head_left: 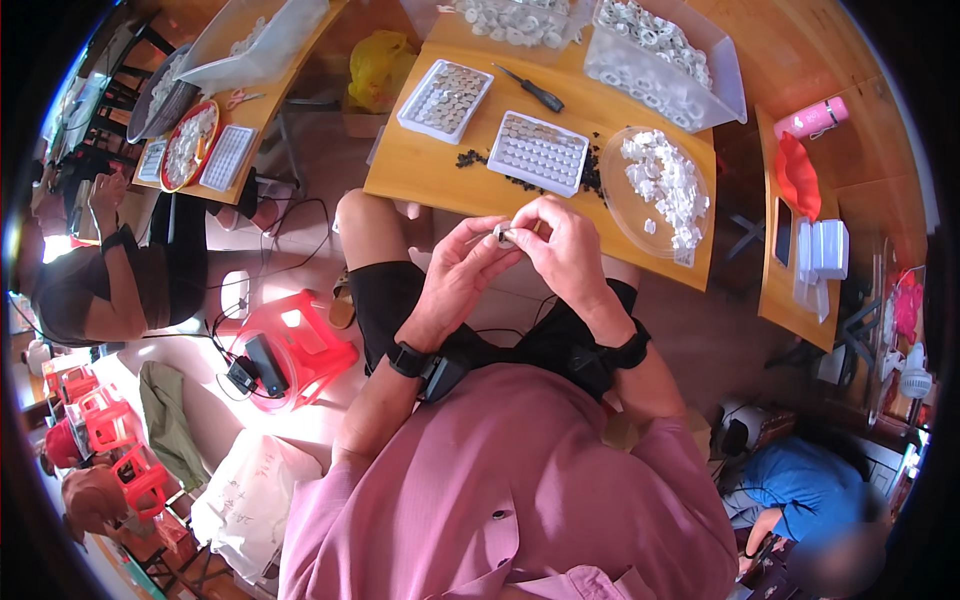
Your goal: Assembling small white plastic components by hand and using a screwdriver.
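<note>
My left hand [458,268] and my right hand [562,248] meet above my lap, just off the near edge of the wooden table [430,180]. Between their fingertips is a small whitish ring-like part [502,234], pinched from both sides; my fingers cover much of it. Closest beyond the hands stands a white tray [540,152] with rows of round pockets, its far rows holding flat round pieces. Small black parts [590,170] lie scattered around it. To its right, a round clear dish [640,215] carries a heap of small white plastic pieces.
A second tray [445,100] of round pieces and a black-handled screwdriver [540,94] lie farther back. Clear bins [665,65] of white rings stand at the far edge. A red stool [300,345] is at my left. Two other people sit nearby, at far left and lower right [805,485].
</note>
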Demonstrator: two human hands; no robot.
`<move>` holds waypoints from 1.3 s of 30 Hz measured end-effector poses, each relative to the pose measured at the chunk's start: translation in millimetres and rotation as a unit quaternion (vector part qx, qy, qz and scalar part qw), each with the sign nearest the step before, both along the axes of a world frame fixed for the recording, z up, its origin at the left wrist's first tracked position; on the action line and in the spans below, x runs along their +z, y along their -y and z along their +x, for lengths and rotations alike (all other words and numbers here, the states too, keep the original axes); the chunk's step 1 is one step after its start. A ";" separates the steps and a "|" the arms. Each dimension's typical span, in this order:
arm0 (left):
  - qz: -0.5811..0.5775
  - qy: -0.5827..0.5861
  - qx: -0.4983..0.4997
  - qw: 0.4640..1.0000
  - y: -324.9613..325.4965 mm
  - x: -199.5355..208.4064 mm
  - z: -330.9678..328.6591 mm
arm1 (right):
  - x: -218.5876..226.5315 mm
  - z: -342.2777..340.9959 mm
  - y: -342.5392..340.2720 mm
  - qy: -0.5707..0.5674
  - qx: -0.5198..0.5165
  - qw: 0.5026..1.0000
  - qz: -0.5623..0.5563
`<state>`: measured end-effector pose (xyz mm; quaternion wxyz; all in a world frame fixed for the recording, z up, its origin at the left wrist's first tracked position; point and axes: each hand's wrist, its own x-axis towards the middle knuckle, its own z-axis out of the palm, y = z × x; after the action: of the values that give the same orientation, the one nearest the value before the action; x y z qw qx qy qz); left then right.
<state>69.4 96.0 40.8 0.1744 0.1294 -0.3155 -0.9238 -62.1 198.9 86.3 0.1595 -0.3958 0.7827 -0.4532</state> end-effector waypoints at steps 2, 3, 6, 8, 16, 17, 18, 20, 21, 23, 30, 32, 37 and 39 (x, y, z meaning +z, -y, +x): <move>-0.010 0.005 -0.007 1.000 0.2 4.8 -0.5 | -3.7 -2.6 -1.1 0.024 -0.003 1.000 -0.002; -0.020 0.010 -0.012 1.000 0.2 6.4 -0.7 | -5.1 -4.0 -1.9 0.047 -0.005 0.999 -0.003; -0.018 0.039 -0.030 0.999 0.7 5.1 0.1 | -4.8 -8.2 -4.6 0.141 0.029 0.990 0.007; 0.000 0.043 -0.029 0.999 -0.9 5.4 0.7 | -11.6 -11.7 -6.4 0.202 0.040 0.978 -0.016; 0.016 0.073 0.001 0.997 -9.4 6.3 -4.8 | -10.9 -11.0 -11.9 0.271 0.028 0.961 -0.045; 0.001 0.079 -0.001 0.997 -10.5 5.5 -6.1 | -16.1 -11.9 -14.9 0.269 0.022 0.961 -0.062; -0.013 0.083 -0.004 0.996 -11.8 5.5 -7.6 | -19.8 -13.1 -18.4 0.266 0.014 0.961 -0.080; -0.016 0.097 -0.007 0.995 -12.6 10.8 -7.8 | -24.0 -10.1 -19.9 0.257 0.007 0.962 -0.086; -0.020 0.115 -0.003 0.993 -13.3 12.4 -7.0 | -23.8 -7.7 -20.3 0.253 0.008 0.963 -0.091; -0.030 0.115 -0.003 0.993 -13.4 10.2 -3.2 | -21.0 -2.4 -19.9 0.249 0.005 0.964 -0.097; 0.034 0.074 -0.029 0.996 -6.2 5.2 2.2 | -22.4 -56.3 -69.4 -0.142 -0.196 0.969 0.039; 0.040 0.078 -0.031 0.996 -4.8 5.1 3.6 | -24.3 -77.8 -88.8 -0.239 -0.234 0.936 0.111; 0.064 0.065 -0.035 0.995 -6.8 6.0 -3.8 | -30.7 -102.4 -115.8 -0.264 -0.211 0.921 0.194; 0.117 0.034 -0.067 0.990 -7.2 6.8 -5.9 | -36.7 -105.3 -118.2 -0.264 -0.208 0.917 0.213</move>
<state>63.6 103.2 47.6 0.0852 0.1586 -0.2188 -0.9590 -167.3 317.1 49.6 -0.0706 -0.2859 0.9389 -0.1781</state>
